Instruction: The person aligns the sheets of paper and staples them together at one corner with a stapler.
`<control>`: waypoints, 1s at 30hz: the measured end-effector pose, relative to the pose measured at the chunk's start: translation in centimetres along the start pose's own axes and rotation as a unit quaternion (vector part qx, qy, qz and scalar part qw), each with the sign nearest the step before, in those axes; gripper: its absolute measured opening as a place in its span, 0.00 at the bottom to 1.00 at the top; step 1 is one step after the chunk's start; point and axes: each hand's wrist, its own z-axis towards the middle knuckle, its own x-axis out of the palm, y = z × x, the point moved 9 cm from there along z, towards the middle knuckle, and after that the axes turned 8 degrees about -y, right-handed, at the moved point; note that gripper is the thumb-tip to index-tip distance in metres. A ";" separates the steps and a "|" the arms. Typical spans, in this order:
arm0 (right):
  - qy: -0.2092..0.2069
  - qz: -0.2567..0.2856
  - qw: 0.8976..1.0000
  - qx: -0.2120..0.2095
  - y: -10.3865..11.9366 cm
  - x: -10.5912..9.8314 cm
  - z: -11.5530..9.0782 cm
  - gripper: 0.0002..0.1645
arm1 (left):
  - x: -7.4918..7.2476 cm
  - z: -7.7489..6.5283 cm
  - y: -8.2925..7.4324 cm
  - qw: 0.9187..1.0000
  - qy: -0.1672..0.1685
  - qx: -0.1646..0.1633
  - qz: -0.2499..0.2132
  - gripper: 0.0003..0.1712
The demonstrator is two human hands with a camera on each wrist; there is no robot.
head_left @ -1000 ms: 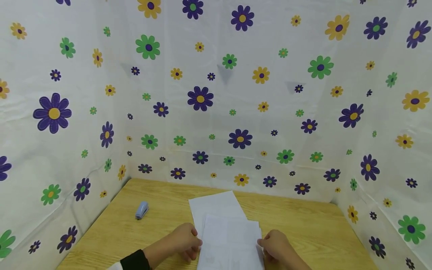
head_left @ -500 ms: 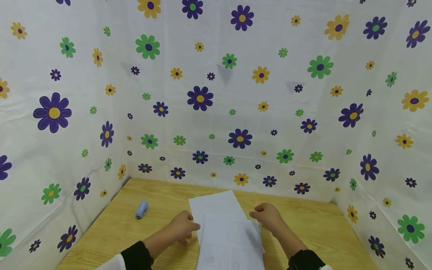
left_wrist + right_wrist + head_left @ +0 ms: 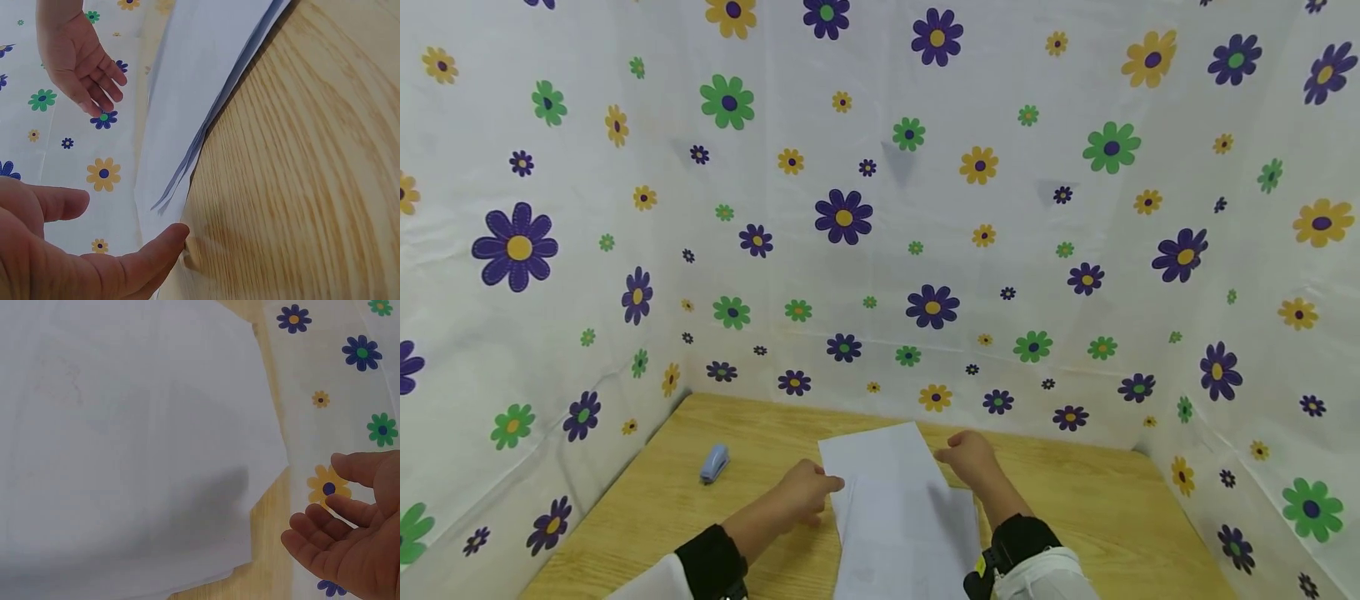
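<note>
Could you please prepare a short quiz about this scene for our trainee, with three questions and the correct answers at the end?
1. True or false: the stapler lies apart from the papers.
2. In the head view, which hand is nearer to the stapler?
3. Fill the gap: in the right wrist view, the right hand holds ___.

Key:
1. True.
2. The left hand.
3. Nothing.
</note>
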 end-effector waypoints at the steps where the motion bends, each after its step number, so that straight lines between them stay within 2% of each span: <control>1: 0.000 -0.003 1.000 0.001 0.1 0.1 0.1 0.26 | 0.0 0.0 0.0 1.000 0.000 -0.002 -0.003 0.33; 9: 0.001 -0.035 0.999 0.028 -0.9 0.7 0.4 0.25 | 0.3 0.2 -0.1 0.999 0.002 -0.028 -0.032 0.37; 13: 0.009 -0.034 0.999 0.030 -1.3 1.1 0.3 0.21 | 0.4 0.3 0.0 0.998 -0.005 -0.041 -0.056 0.39; 17: 0.013 -0.037 0.998 0.049 -2.2 1.7 0.6 0.17 | 0.5 0.3 0.1 0.996 -0.011 -0.050 -0.077 0.41; 22: 0.018 -0.040 0.997 0.070 -2.9 2.1 0.9 0.17 | 0.6 0.6 0.3 0.994 -0.012 -0.065 -0.088 0.45; 30: 0.018 -0.026 0.997 0.073 -2.5 2.3 0.5 0.18 | 0.6 1.2 0.8 0.985 -0.010 -0.096 -0.141 0.52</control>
